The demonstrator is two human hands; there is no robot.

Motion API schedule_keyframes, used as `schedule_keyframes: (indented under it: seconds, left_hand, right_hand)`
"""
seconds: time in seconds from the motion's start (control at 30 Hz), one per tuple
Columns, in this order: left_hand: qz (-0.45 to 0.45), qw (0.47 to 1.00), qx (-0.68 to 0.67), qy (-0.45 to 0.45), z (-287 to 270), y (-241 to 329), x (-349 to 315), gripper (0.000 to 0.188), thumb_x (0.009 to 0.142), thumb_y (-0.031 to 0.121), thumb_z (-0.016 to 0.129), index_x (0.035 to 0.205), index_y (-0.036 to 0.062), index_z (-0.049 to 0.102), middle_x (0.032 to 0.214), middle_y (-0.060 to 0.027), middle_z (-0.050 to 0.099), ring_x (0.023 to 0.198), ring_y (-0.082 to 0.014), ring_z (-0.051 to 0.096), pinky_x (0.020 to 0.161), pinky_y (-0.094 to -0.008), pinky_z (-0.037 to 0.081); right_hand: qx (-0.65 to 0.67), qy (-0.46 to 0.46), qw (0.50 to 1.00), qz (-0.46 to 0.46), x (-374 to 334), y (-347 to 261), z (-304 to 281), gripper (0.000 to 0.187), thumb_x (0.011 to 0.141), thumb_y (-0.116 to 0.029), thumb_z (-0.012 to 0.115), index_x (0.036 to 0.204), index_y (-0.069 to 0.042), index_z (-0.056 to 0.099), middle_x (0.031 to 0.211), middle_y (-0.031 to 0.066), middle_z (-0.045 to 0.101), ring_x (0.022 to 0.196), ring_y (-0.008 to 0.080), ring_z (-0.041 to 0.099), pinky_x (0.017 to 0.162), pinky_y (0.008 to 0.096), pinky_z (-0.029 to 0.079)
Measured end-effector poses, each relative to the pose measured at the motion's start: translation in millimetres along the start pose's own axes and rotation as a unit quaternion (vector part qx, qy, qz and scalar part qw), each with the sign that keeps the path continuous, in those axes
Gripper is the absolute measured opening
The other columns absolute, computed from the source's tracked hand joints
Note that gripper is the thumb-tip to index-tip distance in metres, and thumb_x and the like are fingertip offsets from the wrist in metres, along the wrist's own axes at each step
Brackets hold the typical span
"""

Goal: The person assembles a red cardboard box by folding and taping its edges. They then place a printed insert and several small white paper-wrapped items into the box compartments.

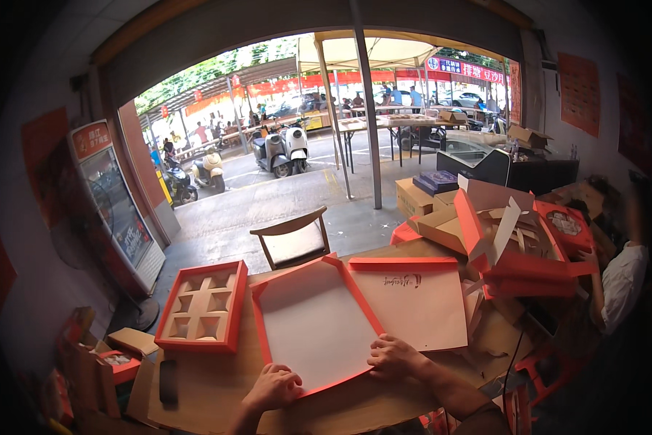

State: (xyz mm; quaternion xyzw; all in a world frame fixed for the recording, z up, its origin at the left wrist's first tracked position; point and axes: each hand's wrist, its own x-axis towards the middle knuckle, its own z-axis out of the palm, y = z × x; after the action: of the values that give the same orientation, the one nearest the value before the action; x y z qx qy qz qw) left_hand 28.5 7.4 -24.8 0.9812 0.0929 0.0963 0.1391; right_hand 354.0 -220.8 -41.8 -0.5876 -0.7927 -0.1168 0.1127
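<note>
Both hands closed on the near end of a red-edged tray

The left hand (277, 386) is closed, fingers bent over the tray's near-left edge; the right hand (397, 357) is clamped on its near-right edge. Neither is plainly nearer. The shallow red-edged tray (317, 326), with its pale floor, lies straight ahead of both, its long axis running away from the person, far end leaning left. Thumbs are mostly hidden. Left of the tray, apart from it, is a red box (198, 346) with six compartments; nearer the person on that side, a dark phone (168, 383) lies on the tabletop (221, 384). Just right of the tray is a pale panel (417, 315) with a red flap; farther right, a co-worker (623, 283). Beyond the tray stands a chair (288, 225).
</note>
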Motion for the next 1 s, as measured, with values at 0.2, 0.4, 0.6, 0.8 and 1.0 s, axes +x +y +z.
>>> schedule_keyframes:
  seconds: [0.2, 0.4, 0.6, 0.8, 1.0]
  left_hand:
    - [0.079, 0.996, -0.046, 0.016, 5, -18, -4, 0.017, 0.089, 0.029, 0.086, 0.083, 0.0149, 0.078, 0.088, -0.0001, 0.077, 0.121, -0.0263, 0.069, 0.104, -0.0466, 0.053]
    - [0.121, 0.992, -0.023, 0.002, -2, -10, -6, 0.018, 0.084, 0.026, 0.088, 0.079, 0.0145, 0.074, 0.096, 0.0011, 0.077, 0.117, -0.0242, 0.07, 0.103, -0.0432, 0.054]
    - [0.1, 0.981, 0.164, -0.007, 4, 24, -14, 0.017, 0.093, 0.018, 0.073, 0.08, 0.012, 0.064, 0.083, -0.0051, 0.07, 0.089, -0.0248, 0.074, 0.075, -0.0407, 0.06]
    - [0.071, 0.982, 0.175, 0.005, 31, 13, -16, 0.016, 0.098, 0.017, 0.061, 0.083, 0.0116, 0.06, 0.075, -0.0086, 0.068, 0.067, -0.0273, 0.072, 0.052, -0.0407, 0.056]
    - [0.066, 0.978, 0.194, -0.036, 44, 6, -12, 0.023, 0.101, 0.026, 0.062, 0.082, 0.0139, 0.06, 0.063, -0.0083, 0.067, 0.054, -0.0286, 0.07, 0.046, -0.0426, 0.053]
  right_hand:
    - [0.077, -0.017, 0.997, 0.021, 4, 0, 7, 0.025, 0.091, -0.034, 0.078, 0.088, -0.011, 0.067, 0.088, 0.0072, 0.071, 0.094, 0.028, 0.07, 0.083, 0.0434, 0.057]
    - [0.101, -0.031, 0.993, 0.044, 8, -8, -1, 0.025, 0.093, -0.034, 0.077, 0.095, -0.011, 0.066, 0.09, 0.0079, 0.071, 0.093, 0.0295, 0.072, 0.081, 0.0449, 0.058]
    - [0.029, -0.048, 0.996, 0.072, 11, -23, 19, 0.02, 0.094, -0.029, 0.075, 0.096, -0.011, 0.065, 0.093, 0.0066, 0.07, 0.092, 0.0279, 0.073, 0.079, 0.0445, 0.061]
    - [0.061, -0.016, 0.998, -0.006, 14, -27, 28, 0.011, 0.101, -0.023, 0.063, 0.099, -0.012, 0.064, 0.091, 0.0077, 0.072, 0.093, 0.027, 0.075, 0.076, 0.041, 0.062]
    - [0.063, -0.062, 0.996, 0.007, 22, -31, 10, 0.018, 0.1, -0.026, 0.064, 0.09, -0.013, 0.068, 0.086, 0.0083, 0.074, 0.087, 0.0277, 0.077, 0.073, 0.0425, 0.063]
